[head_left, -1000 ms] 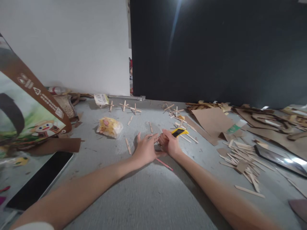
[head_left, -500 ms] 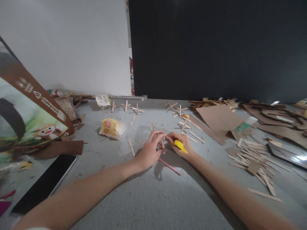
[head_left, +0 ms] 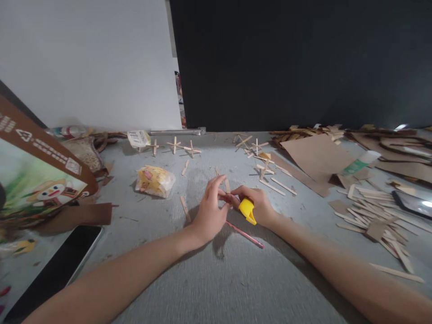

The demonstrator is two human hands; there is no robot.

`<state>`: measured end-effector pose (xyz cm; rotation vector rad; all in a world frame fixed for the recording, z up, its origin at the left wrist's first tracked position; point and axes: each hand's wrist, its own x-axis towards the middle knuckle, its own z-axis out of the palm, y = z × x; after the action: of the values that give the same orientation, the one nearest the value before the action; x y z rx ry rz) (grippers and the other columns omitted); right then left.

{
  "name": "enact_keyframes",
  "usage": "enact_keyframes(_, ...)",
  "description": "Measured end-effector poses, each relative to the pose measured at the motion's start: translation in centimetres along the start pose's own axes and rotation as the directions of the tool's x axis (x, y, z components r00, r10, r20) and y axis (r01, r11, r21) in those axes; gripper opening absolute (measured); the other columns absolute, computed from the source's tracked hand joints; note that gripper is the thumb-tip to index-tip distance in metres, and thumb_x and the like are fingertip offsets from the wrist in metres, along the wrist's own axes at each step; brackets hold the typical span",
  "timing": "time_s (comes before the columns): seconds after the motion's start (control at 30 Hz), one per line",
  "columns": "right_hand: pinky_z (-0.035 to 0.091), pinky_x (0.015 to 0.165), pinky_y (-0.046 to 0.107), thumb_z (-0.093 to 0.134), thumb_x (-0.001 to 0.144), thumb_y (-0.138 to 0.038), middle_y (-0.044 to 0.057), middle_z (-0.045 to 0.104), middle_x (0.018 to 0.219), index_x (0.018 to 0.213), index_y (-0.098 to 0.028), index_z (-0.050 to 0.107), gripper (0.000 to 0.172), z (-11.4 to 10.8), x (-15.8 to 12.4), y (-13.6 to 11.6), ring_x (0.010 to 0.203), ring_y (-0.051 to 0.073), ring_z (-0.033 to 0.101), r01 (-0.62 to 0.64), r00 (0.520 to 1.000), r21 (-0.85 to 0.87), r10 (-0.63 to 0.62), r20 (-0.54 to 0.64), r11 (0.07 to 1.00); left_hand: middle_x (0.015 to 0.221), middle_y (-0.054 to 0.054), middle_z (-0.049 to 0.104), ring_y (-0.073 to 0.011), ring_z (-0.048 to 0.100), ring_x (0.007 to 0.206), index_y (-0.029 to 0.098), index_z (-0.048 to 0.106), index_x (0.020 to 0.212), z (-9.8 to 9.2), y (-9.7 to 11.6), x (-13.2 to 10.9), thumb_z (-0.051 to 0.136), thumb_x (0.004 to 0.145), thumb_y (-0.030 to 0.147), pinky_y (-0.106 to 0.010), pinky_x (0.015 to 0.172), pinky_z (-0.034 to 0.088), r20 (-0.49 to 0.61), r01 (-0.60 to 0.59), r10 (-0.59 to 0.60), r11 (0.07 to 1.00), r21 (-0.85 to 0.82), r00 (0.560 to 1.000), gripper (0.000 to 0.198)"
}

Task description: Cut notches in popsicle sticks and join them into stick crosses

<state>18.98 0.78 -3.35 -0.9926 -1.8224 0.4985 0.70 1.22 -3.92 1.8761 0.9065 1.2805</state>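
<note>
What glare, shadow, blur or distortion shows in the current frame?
Head view: a bright glint on the glossy dark device at the right edge; head view: soft shadow on the grey tabletop below the left hand; head view: apparent wide-angle stretch near the borders, with small print on the brown packaging too soft to read.

Worktop: mottled grey, darker specks. Tool in right hand: bright, plain yellow. Pencil: pink-red. Stick between the hands: pale wood tan; pile of sticks at right, same tan. Packet: yellow with pinkish print, wrapper clear. Phone: black face, silvery edge. Bag: brown band with white lettering and recycling triangle, green-and-white picture, cartoon figure in a yellowish hat. Tube: white, green label. Cardboard sheet: flat brown. Panel: black. Wall: greyish white.
</note>
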Motion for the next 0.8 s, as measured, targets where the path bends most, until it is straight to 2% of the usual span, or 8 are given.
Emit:
enact_keyframes(0.1, 0.030, 0.048, 0.023, 0.067, 0.096, -0.036, -0.007, 0.052, 0.053, 0.086, -0.021, 0.071, 0.019, 0.1, 0.0, 0.2, 0.045, 0.009, 0.041, -0.003, 1.000, -0.003, 0.003, -0.019, 1.000, 0.140, -0.013, 0.062, -0.0165, 0.075, 0.093, 0.026, 0.048, 0.142, -0.1, 0.1, 0.4, 0.062, 0.088, 0.005, -0.036, 0.088, 0.063, 0.009, 0.063, -0.063, 0.998, -0.005, 0.998, 0.060)
enact_keyframes(0.2, 0.035, 0.050, 0.023, 0.064, 0.097, -0.033, -0.005, 0.059, 0.057, 0.095, -0.021, 0.073, 0.016, 0.2, 0.0, 0.4, 0.048, 0.010, 0.046, 0.004, 1.000, 0.005, -0.004, 0.010, 1.000, 0.108, -0.006, 0.075, -0.0196, 0.076, 0.095, 0.024, 0.058, 0.127, -0.3, 0.4, 0.8, 0.063, 0.093, 0.012, -0.037, 0.090, 0.062, 0.133, 0.129, -0.128, 0.992, -0.002, 0.983, 0.037)
enact_keyframes(0.3, 0.040, 0.053, 0.023, 0.063, 0.097, -0.032, -0.003, 0.065, 0.063, 0.104, -0.021, 0.073, 0.016, 0.1, 0.0, 0.6, 0.051, 0.011, 0.052, 0.037, 0.998, 0.022, -0.038, 0.047, 0.999, 0.098, -0.004, 0.079, -0.0210, 0.078, 0.095, 0.024, 0.060, 0.120, -0.4, 0.7, 0.9, 0.063, 0.095, 0.016, -0.036, 0.088, 0.061, 0.210, 0.168, -0.159, 0.986, -0.025, 0.965, 0.027)
enact_keyframes(0.4, 0.042, 0.055, 0.023, 0.063, 0.096, -0.030, -0.001, 0.068, 0.069, 0.108, -0.021, 0.072, 0.017, 0.0, -0.2, 1.1, 0.055, 0.012, 0.056, 0.075, 0.996, -0.008, -0.074, 0.053, 0.997, 0.090, -0.003, 0.079, -0.0210, 0.078, 0.088, 0.023, 0.059, 0.115, -0.5, 0.8, 0.9, 0.062, 0.096, 0.018, -0.033, 0.079, 0.061, 0.191, 0.208, -0.194, 0.977, -0.056, 0.962, 0.020)
enact_keyframes(0.53, 0.046, 0.058, 0.025, 0.057, 0.099, -0.024, -0.002, 0.062, 0.073, 0.113, -0.024, 0.067, 0.017, -0.3, -0.3, 1.0, 0.059, 0.013, 0.055, 0.111, 0.987, -0.093, -0.121, -0.110, 0.990, 0.083, -0.001, 0.077, -0.0194, 0.079, 0.077, 0.023, 0.055, 0.114, -0.4, 0.7, 1.0, 0.069, 0.095, 0.028, -0.031, 0.074, 0.061, 0.144, 0.263, -0.236, 0.940, -0.215, 0.961, 0.024)
enact_keyframes(0.67, 0.057, 0.079, 0.039, 0.058, 0.100, -0.035, 0.008, 0.062, 0.099, 0.119, -0.026, 0.065, 0.023, -1.0, -0.4, -0.1, 0.090, 0.024, 0.065, 0.227, 0.910, -0.270, -0.303, -0.284, 0.936, 0.079, -0.002, 0.078, -0.0203, 0.078, 0.072, 0.024, 0.048, 0.100, -0.4, 0.7, 1.3, 0.077, 0.091, 0.042, -0.031, 0.070, 0.061, 0.072, 0.282, -0.273, 0.916, -0.285, 0.959, 0.035)
enact_keyframes(0.73, 0.059, 0.083, 0.043, 0.052, 0.104, -0.045, 0.010, 0.064, 0.103, 0.125, -0.026, 0.066, 0.031, -1.5, -0.7, -0.5, 0.095, 0.027, 0.067, 0.223, 0.910, -0.324, -0.315, -0.268, 0.919, 0.077, -0.002, 0.078, -0.0201, 0.078, 0.070, 0.024, 0.045, 0.097, -0.4, 0.7, 1.3, 0.078, 0.090, 0.044, -0.031, 0.068, 0.061, 0.051, 0.281, -0.279, 0.912, -0.297, 0.959, 0.039)
enact_keyframes(0.8, 0.060, 0.080, 0.040, 0.047, 0.107, -0.049, 0.009, 0.069, 0.098, 0.130, -0.026, 0.066, 0.037, -1.7, -1.2, -0.6, 0.086, 0.025, 0.070, 0.208, 0.936, -0.321, -0.284, -0.210, 0.924, 0.076, -0.001, 0.078, -0.0195, 0.077, 0.067, 0.025, 0.044, 0.098, -0.4, 0.7, 1.3, 0.078, 0.090, 0.044, -0.030, 0.067, 0.060, 0.024, 0.282, -0.288, 0.911, -0.300, 0.957, 0.040)
